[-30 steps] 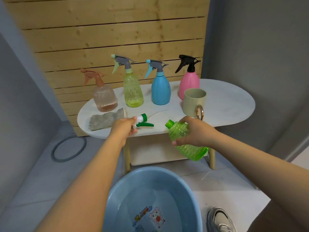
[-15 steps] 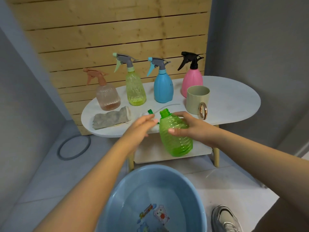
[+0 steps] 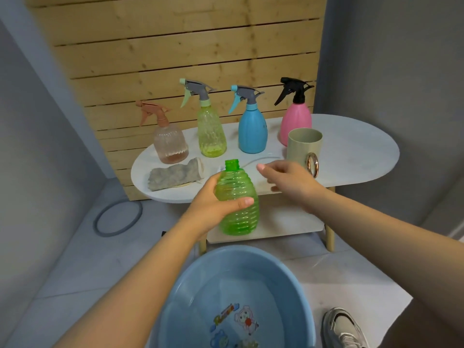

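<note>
The left hand (image 3: 213, 207) grips the green bottle (image 3: 238, 204) round its ribbed belly. The thumb lies across the front, and the fingers curl behind the plastic, where they show only as a blur through it. The bottle stands upright in the air with its neck open and uncapped. It is held just before the near edge of the desk (image 3: 356, 151), and its base overlaps the lower shelf (image 3: 288, 222) in this view.

The right hand (image 3: 288, 182) hangs to the right of the bottle's neck, apart from it. Its fingers (image 3: 266, 168) are loosely bent and spread a little, and they hold nothing. The forefinger points toward the neck. The other fingertips are turned under the palm and cannot be seen.

A thin clear tube (image 3: 263, 159) lies on the desk beyond those fingers. One end is lost behind the bottle's neck, and a small white scrap beside it is too hidden to make out. Just past the right fingers stands a beige cup (image 3: 304, 146) with a gold ring handle; the hand covers its foot. A grey cloth (image 3: 173, 177) lies left of the left fingers.

Farther back stand four spray bottles, which are peach (image 3: 170, 144), yellow-green (image 3: 211, 136), blue (image 3: 252, 131) and pink (image 3: 296, 121). The cup covers part of the pink one.

Below both wrists sits a blue basin (image 3: 190, 285), cut off by the frame's lower edge, as is a shoe (image 3: 341, 327) beside it.
</note>
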{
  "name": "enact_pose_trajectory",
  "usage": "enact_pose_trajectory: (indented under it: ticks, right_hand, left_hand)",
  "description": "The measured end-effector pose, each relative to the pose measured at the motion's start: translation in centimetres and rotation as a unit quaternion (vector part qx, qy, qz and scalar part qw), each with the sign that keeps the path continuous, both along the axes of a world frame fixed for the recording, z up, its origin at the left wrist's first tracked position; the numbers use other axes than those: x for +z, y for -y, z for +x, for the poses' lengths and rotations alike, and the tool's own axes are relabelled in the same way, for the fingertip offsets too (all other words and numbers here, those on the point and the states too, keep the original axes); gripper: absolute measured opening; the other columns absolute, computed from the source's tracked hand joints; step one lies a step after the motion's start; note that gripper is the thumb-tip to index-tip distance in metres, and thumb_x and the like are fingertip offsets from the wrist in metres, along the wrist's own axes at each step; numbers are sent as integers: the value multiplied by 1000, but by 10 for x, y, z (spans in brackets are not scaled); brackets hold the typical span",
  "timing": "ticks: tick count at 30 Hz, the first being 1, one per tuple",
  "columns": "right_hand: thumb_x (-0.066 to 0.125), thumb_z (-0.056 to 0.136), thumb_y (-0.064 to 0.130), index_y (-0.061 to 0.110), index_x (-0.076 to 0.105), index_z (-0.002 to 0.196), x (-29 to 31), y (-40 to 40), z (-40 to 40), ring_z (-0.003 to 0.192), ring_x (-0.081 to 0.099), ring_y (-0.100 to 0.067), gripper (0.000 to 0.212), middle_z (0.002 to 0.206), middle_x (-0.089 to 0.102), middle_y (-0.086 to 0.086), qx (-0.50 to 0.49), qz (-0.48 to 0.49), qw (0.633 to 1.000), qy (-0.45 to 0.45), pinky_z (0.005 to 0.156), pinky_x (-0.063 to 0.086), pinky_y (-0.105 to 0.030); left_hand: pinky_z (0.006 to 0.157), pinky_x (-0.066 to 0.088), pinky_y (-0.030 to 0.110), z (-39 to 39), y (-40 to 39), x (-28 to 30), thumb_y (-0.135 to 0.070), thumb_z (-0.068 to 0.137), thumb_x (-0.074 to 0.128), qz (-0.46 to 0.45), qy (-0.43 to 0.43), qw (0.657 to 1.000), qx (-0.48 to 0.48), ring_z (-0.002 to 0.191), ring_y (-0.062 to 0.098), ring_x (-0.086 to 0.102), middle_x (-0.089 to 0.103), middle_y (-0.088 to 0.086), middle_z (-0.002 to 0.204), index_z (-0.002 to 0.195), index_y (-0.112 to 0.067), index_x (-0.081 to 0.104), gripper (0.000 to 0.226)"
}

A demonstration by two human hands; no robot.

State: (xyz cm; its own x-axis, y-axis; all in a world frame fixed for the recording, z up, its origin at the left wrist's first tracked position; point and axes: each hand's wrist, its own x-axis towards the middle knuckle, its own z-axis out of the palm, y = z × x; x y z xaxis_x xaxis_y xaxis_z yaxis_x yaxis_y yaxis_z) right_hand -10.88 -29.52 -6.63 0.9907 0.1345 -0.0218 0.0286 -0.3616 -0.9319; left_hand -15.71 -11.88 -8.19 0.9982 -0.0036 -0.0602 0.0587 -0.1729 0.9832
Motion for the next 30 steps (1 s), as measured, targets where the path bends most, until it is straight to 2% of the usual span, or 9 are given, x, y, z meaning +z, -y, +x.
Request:
enact_pose_trajectory:
  ticks: [3, 6, 10, 13, 16, 20, 23, 25, 30]
  right_hand:
    - [59, 90, 34, 12, 60, 99, 4, 12, 16, 75, 54, -14, 23, 78, 56, 5, -148, -66, 980, 114, 62, 40, -21]
    - [59, 87, 37, 8, 52, 109, 5, 28, 39, 99, 53, -27, 37, 105, 55, -7, -275, -98, 949, 121, 78, 47, -35]
    - [58, 80, 54, 5, 45, 124, 2, 37, 61, 116, 48, -34, 67, 126, 50, -13, -374, -130, 918, -15, 98, 41, -45]
    - [55, 74, 64, 8, 33, 130, -2, 36, 74, 114, 50, -35, 82, 125, 49, -14, -353, 0, 925, -137, 98, 43, -47]
    - [50, 63, 70, 10, 36, 132, -8, 37, 83, 114, 51, -34, 93, 127, 51, -14, -328, 84, 924, -175, 100, 43, -45]
    - [39, 86, 62, 11, 47, 129, -8, 37, 88, 114, 53, -31, 67, 122, 57, -10, -277, 73, 945, -160, 103, 41, -42]
    - [45, 87, 52, 16, 52, 115, -11, 41, 92, 82, 55, -23, 46, 92, 58, -6, -265, 82, 947, -161, 75, 48, -30]
    - [47, 83, 46, 15, 52, 102, -9, 43, 91, 60, 43, -17, 37, 72, 49, -2, -268, 93, 944, -167, 55, 37, -27]
    - [50, 86, 38, 15, 49, 79, -5, 43, 76, 52, 36, -15, 24, 65, 45, -2, -249, 133, 942, -181, 51, 33, -27]
  left_hand:
    - [73, 51, 15, 5, -4, -3, -23, 64, 86, 28, 13, 999, 33, 96, 3, 65, 68, -9, 109, 131, -24, 46, 78]
    - [85, 51, 26, 13, -3, -3, -28, 60, 88, 36, 23, 997, 68, 99, 8, 64, 65, -7, 111, 130, -24, 45, 83]
    - [82, 48, 26, 21, 2, 0, -30, 60, 89, 35, 37, 994, 98, 101, 9, 61, 60, -5, 119, 119, -35, 37, 78]
    - [83, 48, 26, 26, 8, 0, -29, 61, 88, 44, 51, 993, 98, 102, 9, 60, 59, -4, 120, 117, -37, 36, 77]
    - [88, 47, 27, 26, 13, 0, -31, 60, 88, 64, 70, 992, 86, 106, 11, 59, 59, -6, 120, 122, -37, 36, 81]
    - [84, 44, 24, 28, 16, -2, -43, 58, 88, 96, 84, 988, 87, 106, 11, 58, 59, -9, 118, 124, -38, 36, 84]
    - [88, 48, 29, 28, 17, 0, -54, 56, 84, 106, 88, 986, 91, 105, 10, 60, 61, -10, 116, 129, -35, 38, 88]
    - [88, 49, 30, 28, 16, 4, -60, 58, 79, 90, 87, 987, 99, 103, 9, 61, 63, -12, 113, 129, -33, 40, 85]
    - [79, 49, 24, 19, 9, 7, -50, 67, 79, 86, 78, 987, 108, 99, 5, 60, 60, -13, 111, 124, -34, 40, 71]
